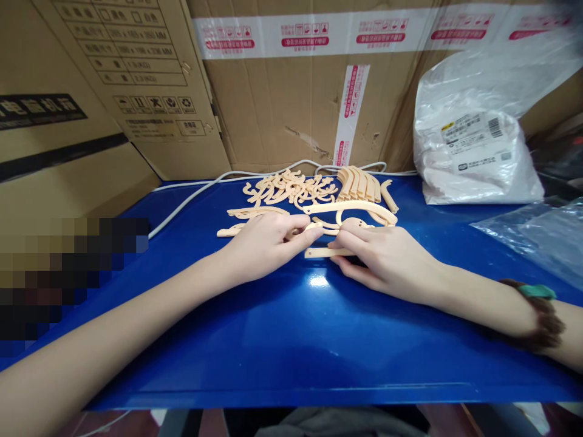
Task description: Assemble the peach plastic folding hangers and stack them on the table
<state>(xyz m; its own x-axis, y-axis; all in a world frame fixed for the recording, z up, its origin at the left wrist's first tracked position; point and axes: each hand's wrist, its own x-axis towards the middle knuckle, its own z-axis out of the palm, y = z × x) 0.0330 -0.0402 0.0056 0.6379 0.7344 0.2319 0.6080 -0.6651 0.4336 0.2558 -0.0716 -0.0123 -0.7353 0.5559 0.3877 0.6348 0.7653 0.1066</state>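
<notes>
Blue table (291,346); pieces (321,252) partly behind hands (264,246) (392,261)

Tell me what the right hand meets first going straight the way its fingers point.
Probably the left hand, whose fingertips lie just ahead of the right hand; depth is unclear.

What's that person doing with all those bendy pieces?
Someone is handling beige pieces over a blue table. The left hand pinches a small piece between thumb and finger; most of it is hidden. The right hand holds a straight-looking piece with a hole near its end. The two pieces look apart. Behind the hands lie a jumbled heap of curly pieces and a neat row of curved ones.
</notes>
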